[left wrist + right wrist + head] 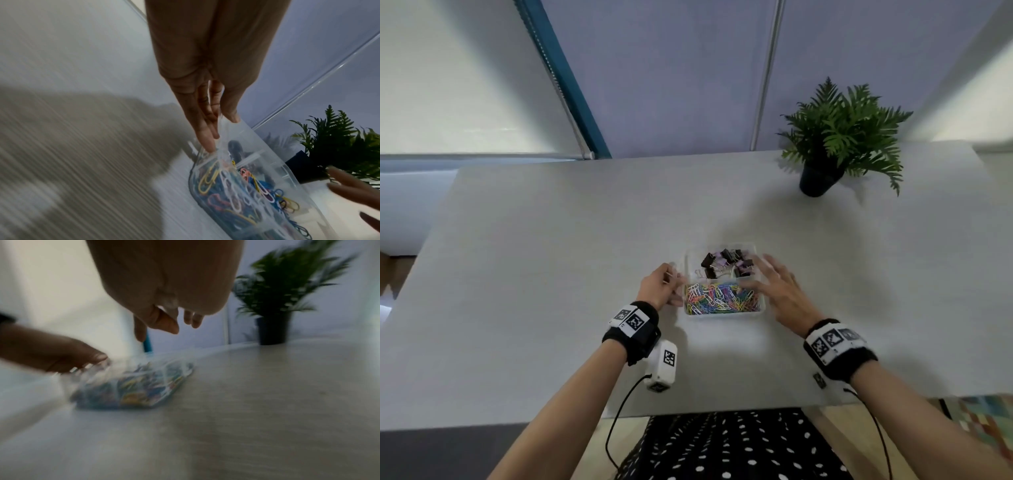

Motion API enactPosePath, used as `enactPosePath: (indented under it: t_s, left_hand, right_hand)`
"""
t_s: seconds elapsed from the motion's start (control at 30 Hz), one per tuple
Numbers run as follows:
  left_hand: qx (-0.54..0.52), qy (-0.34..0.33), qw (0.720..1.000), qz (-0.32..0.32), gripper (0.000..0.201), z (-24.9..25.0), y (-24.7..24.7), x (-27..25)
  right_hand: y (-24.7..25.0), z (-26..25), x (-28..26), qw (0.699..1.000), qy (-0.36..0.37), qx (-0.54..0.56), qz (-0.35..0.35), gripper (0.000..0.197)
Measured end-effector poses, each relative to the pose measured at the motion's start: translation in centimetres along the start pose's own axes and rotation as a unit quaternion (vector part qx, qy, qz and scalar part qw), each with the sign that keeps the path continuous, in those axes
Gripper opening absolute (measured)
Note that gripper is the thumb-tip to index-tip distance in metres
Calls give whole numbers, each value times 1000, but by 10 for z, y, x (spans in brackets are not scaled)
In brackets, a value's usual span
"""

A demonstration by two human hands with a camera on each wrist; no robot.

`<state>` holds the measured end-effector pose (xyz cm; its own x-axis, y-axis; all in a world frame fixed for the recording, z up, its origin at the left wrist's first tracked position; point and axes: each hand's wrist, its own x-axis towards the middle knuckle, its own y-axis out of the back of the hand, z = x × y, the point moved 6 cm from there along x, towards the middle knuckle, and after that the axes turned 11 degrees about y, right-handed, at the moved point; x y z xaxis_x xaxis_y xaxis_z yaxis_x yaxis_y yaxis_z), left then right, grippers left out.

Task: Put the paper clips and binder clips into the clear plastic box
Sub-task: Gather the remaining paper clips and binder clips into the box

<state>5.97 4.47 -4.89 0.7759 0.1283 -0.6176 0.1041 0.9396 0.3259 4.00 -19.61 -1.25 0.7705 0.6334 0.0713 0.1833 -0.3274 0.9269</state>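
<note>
A clear plastic box [722,313] sits on the table in front of me. Its far compartment holds black and purple binder clips [726,264]. The near compartment is full of coloured paper clips [722,298]. My left hand [674,287] is at the box's left side. In the left wrist view that hand [222,129] pinches the box's wall [246,134], thumb on the rim and straight fingers outside. My right hand [763,274] hovers over the box's right edge with spread fingers and holds nothing. The right wrist view is blurred, with the right hand's [170,327] fingers hanging loose above the box [133,386].
A potted fern [835,137] in a dark pot stands at the table's far right. The grey table [551,274] stretches wide on both sides of the box. Its front edge lies close to my body, and a wall and window blind stand behind it.
</note>
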Motion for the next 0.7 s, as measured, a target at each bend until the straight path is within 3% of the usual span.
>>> enactPosePath:
  t_s: [0.07,0.1,0.17,0.23,0.27,0.6,0.7]
  left_hand:
    - [-20,6,1000,8,13,-1,5,1]
    - [-25,12,1000,9,9,-3,6,2]
    - [-19,20,1000,3,5,-7,4,2]
    - [-2,16,1000,0,6,-8,1,2]
    - [4,11,1000,0,6,-7,0,2]
    - [-46,0,999,-5,8,11,1,19]
    - [-54,1,999,1,12,13,1,23]
  right_hand:
    - [17,29,-9,984,-109,68,125,61]
    - [19,45,-13,965,-176,128,147,47]
    - [6,59,-16,907,-292,292,80,25]
    - [-10,53,-11,860,-324,395,2,15]
    - [-13,49,-6,853,-322,411,-10,10]
    - [-14,58,15,866,-324,380,30,24]
    - [-9,60,23,891,-325,316,23,11]
